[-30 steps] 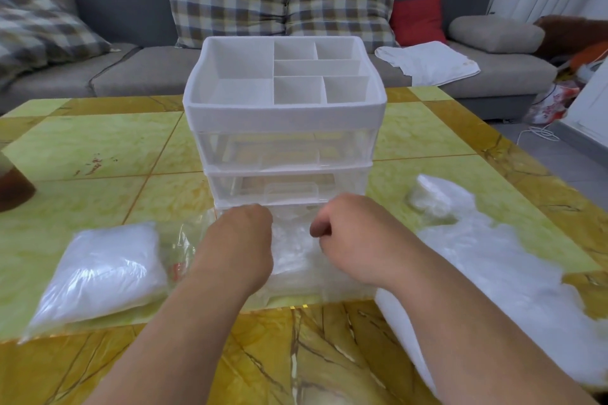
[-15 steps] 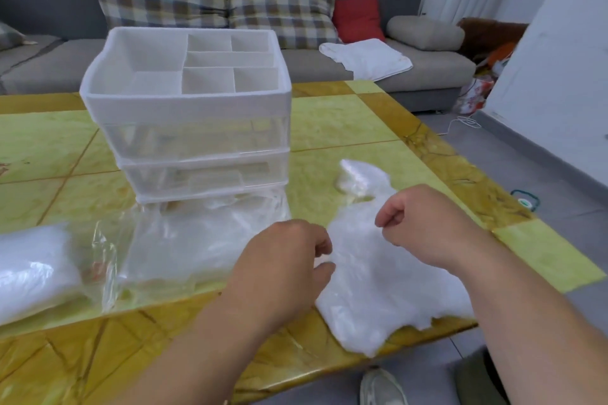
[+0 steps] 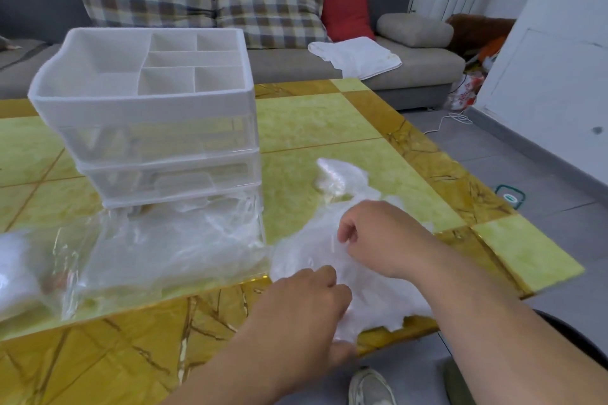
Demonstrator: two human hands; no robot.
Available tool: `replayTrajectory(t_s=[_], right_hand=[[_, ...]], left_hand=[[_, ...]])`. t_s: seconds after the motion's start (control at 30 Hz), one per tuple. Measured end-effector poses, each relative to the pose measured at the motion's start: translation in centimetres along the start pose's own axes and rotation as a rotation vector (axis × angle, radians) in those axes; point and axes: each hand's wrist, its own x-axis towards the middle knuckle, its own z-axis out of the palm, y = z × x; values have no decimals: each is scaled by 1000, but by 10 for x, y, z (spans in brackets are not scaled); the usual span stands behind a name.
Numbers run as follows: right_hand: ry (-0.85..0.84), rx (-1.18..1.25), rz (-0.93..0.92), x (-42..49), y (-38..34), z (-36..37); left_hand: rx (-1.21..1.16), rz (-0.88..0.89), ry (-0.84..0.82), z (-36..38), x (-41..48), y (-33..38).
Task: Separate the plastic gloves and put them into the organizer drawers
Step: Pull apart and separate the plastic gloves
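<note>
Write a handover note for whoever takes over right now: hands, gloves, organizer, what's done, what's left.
Left hand: grips the loose gloves at the near edge of the table.
Right hand: curled over the same pile; a pinch is unclear.
Organizer: behind, both drawers shut.
Done: no gloves seen in the drawers.
To do: separate gloves, open drawers, load them.

Grey sofa point(image 3: 411, 72) with checked cushions point(image 3: 269, 6) and a red cushion point(image 3: 347, 16) behind a green-and-gold table point(image 3: 312, 122); grey tiled floor point(image 3: 513, 154), white wall point(image 3: 559, 43).
</note>
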Motion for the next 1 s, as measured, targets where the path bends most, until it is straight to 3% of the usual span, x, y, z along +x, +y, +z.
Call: replayTrajectory(t_s=[0.1, 0.23, 0.37, 0.57, 0.77, 1.0], right_hand=[[142, 111, -132, 11, -13, 5], [-174, 23, -193, 17, -26, 16], [-123, -179, -140, 28, -19, 19], [-72, -177, 128, 25, -2, 17], [44, 49, 423, 26, 19, 18], [172, 343, 545, 29, 27, 15]], left_hand=[[-2, 0, -9, -1, 0, 0], [1, -4, 0, -2, 0, -6], [106, -33, -13, -5, 0, -17], [234, -152, 5, -14, 3, -25], [32, -280, 199, -17, -4, -19], [-146, -324, 302, -17, -1, -17]])
